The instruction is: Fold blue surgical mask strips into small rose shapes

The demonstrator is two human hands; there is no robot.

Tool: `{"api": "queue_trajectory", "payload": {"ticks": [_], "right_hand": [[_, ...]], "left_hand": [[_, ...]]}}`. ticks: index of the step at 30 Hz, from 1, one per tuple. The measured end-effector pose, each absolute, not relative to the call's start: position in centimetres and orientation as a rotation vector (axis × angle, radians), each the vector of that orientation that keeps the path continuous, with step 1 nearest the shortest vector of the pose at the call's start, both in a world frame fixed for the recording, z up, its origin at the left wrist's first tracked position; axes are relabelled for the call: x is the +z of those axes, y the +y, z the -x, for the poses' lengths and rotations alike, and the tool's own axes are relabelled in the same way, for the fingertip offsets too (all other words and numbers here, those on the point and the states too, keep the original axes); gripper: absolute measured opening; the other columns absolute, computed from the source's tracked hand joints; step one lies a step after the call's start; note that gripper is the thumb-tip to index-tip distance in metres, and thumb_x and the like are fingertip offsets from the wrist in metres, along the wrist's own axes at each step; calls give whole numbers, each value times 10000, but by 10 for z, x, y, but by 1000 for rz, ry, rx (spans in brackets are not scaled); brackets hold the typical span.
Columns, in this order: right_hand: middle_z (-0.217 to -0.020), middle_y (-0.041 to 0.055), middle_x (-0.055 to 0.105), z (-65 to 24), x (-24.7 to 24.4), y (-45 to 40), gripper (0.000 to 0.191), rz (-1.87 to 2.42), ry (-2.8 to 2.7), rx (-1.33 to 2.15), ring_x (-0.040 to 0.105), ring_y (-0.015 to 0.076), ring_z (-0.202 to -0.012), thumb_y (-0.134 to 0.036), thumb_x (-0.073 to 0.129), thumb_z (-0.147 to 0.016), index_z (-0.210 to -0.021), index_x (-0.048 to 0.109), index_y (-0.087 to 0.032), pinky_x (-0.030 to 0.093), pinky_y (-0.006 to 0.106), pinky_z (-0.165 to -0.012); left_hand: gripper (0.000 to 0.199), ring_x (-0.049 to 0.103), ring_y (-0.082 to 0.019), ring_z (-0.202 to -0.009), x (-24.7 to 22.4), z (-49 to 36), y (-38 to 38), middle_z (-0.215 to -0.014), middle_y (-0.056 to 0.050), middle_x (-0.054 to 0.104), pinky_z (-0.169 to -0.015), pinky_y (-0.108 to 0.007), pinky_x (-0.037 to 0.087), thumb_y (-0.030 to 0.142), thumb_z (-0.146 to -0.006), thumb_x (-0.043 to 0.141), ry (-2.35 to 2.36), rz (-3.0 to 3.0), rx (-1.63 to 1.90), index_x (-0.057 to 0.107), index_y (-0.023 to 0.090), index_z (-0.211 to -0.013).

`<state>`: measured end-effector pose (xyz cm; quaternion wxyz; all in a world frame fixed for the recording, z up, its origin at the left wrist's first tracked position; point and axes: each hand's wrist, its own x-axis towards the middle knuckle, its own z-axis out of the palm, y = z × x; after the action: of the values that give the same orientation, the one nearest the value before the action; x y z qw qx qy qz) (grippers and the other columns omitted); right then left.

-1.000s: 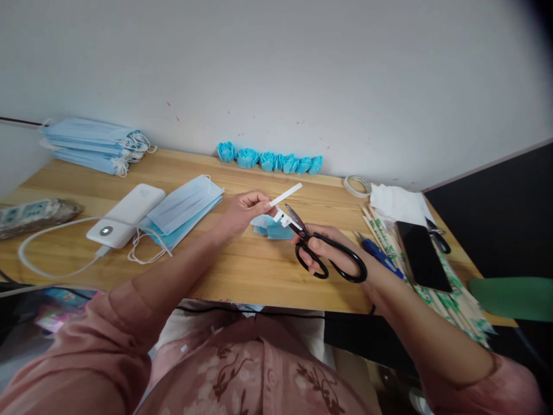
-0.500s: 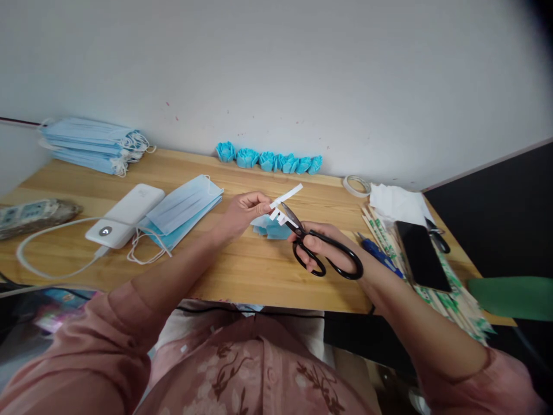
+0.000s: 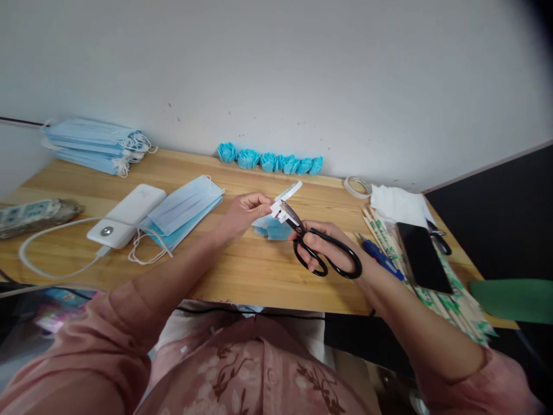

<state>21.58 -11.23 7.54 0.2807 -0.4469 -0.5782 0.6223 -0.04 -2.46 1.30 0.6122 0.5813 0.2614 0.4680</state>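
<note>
Pinched between the fingertips of my left hand (image 3: 250, 210) is a narrow white strip (image 3: 290, 190) with short cuts along its lower part. My right hand (image 3: 326, 239) grips black-handled scissors (image 3: 336, 253) by their loops. The scissors' blades (image 3: 292, 212) are at the strip, close to my left fingertips; they look slightly apart. Under the strip, light blue pieces (image 3: 274, 227) lie on the wooden table (image 3: 242, 271), partly hidden by my hands and the blades.
A row of blue folded flowers (image 3: 270, 162) stands by the wall. Face masks (image 3: 185, 204), a stack of masks (image 3: 95, 144) and a white power bank (image 3: 127, 214) are left. To the right lie a tape roll (image 3: 358, 187), a blue glue gun (image 3: 382, 259), a phone (image 3: 423, 256) and wrapped chopsticks (image 3: 458, 314).
The free end of the white strip has tilted and curled slightly. The scissors' handles have come a little closer together, and both hands stay nearly in place.
</note>
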Motion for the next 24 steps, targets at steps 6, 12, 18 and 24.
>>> {"api": "queue_trajectory", "payload": {"ticks": [6,12,18,24], "right_hand": [[-609,-34,559,-214,76,-113,560,1270,-1541,1633,491,64,-437,-697,659,-839,-956,639,-150,379,176,-384],[-572,-59,529,-216,76,-115,506,1254,-1547,1628,440,47,-384,-664,650,-866,-916,613,-162,304,169,-343],[-553,-67,513,-215,75,-117,479,1237,-1545,1603,420,45,-373,-647,635,-887,-869,590,-170,291,175,-344],[-507,-80,488,-217,73,-119,484,1235,-1483,1589,385,53,-358,-662,629,-878,-878,583,-181,275,185,-348]], "left_hand": [[454,590,-123,-707,11,0,-24,-774,-23,695,-699,-266,454,581,-706,832,588,-1321,1087,661,160,-716],[412,603,-121,-729,4,1,-21,-782,-18,702,-704,-254,456,547,-724,838,579,-1321,1091,684,164,-730],[338,613,-111,-734,2,1,-20,-821,-18,725,-717,-247,467,494,-764,826,571,-1343,1078,729,170,-780],[350,649,-142,-797,5,-1,-21,-876,-36,759,-786,-281,507,509,-724,849,597,-1354,1044,775,187,-841]]}}
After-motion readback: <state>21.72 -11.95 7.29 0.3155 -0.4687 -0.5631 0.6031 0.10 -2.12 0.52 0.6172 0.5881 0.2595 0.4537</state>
